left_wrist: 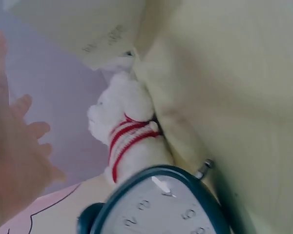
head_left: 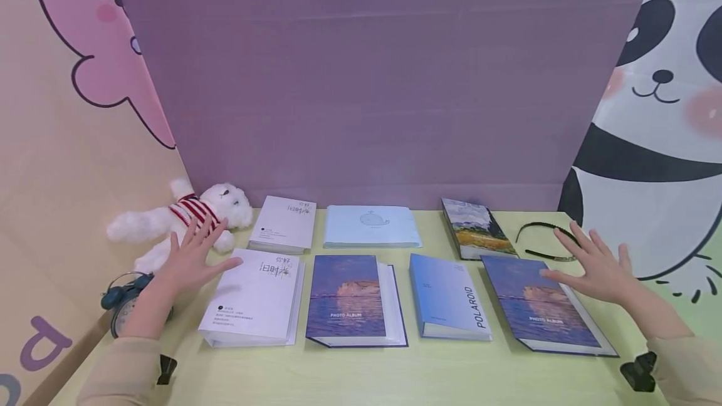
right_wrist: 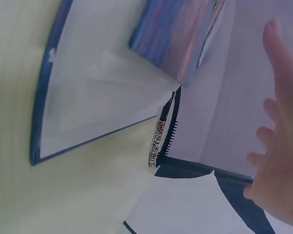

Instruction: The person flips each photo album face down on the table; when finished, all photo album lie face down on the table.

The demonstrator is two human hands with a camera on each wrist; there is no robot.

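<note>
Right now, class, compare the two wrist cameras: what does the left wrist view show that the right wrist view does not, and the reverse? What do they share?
Only the left wrist view: the left hand, the alarm clock, the white plush toy in its red-striped top, and part of a white album.
Only the right wrist view: the right hand, the headband, and a blue-edged photo album.
Both: the purple backdrop and the pale table.
</note>
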